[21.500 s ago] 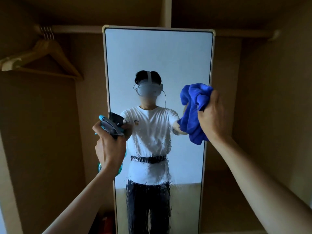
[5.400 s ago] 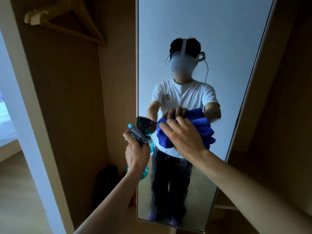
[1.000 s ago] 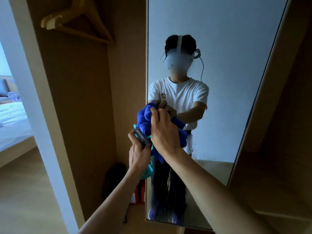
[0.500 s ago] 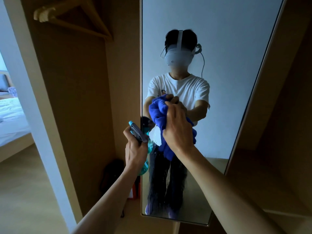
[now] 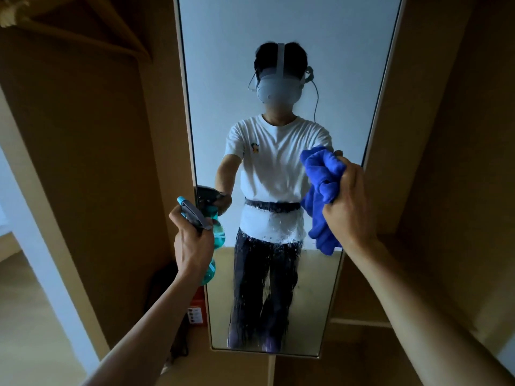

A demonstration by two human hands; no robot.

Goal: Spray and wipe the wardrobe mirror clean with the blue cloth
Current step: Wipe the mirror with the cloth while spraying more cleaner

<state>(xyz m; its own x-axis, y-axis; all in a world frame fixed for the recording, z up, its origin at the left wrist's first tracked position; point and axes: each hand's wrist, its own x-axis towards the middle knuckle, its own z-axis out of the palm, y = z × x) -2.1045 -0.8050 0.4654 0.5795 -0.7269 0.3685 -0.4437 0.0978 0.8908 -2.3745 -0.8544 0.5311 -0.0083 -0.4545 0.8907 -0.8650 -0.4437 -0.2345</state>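
The tall wardrobe mirror (image 5: 320, 79) stands straight ahead in a pale wooden frame. Water droplets and streaks cover its lower part, from waist height of the reflection downward. My right hand (image 5: 348, 204) grips the bunched blue cloth (image 5: 320, 196) against the glass near the mirror's right edge. My left hand (image 5: 192, 240) holds a teal spray bottle (image 5: 209, 238) by its grey trigger head, just in front of the mirror's left edge, nozzle pointing up and left.
Brown wardrobe panels (image 5: 92, 162) flank the mirror on both sides. A wooden hanger (image 5: 83, 26) hangs at the upper left. A dark bag (image 5: 164, 285) and a red-and-white box (image 5: 196, 310) sit low by the mirror's left foot. A white door frame (image 5: 39, 246) is at left.
My right hand has swept the blue cloth from the mirror's left-centre across to its right edge. The left hand with the bottle has stayed put; the camera view shifted right.
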